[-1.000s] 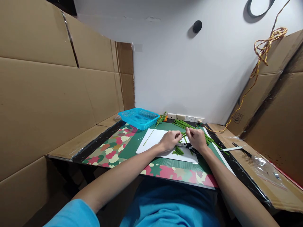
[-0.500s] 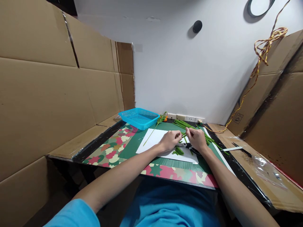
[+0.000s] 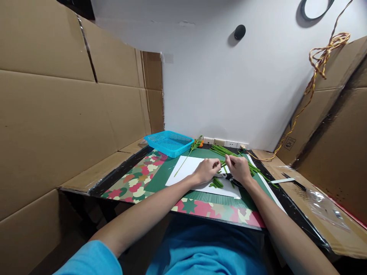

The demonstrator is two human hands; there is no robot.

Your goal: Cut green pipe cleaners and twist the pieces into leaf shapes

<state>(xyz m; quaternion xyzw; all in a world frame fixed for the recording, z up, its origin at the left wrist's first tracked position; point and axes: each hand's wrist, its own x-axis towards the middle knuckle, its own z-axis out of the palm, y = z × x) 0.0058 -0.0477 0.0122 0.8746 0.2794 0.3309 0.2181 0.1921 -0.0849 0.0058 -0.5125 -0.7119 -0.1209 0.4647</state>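
Left hand: held low over the paper, fingers pinched together on one end of a thin green piece point(image 3: 223, 164); the hand point(image 3: 207, 170) is palm inward.
Right hand: curled just across from it point(image 3: 238, 167), fingers clenched on the other end of the green piece; the fine detail of the grip is too small to see.
Under the hands: black-and-white scissors point(image 3: 224, 175) on the white paper point(image 3: 186, 165), partly covered by the hands.
Short green bits: a small heap point(image 3: 217, 183) on the paper, in front of the scissors.
Long green stems: a bundle point(image 3: 221, 150) behind the hands, some running out past the right hand.
Left of the hands: a leafy stalk point(image 3: 196, 143) with its tip on the paper, beside a blue basket point(image 3: 169, 143).
Desk: camouflage-patterned point(image 3: 137, 173), with a green mat point(image 3: 159, 176) beneath the paper.
Far right: a white strip point(image 3: 282, 180) and a clear bag point(image 3: 327, 210).
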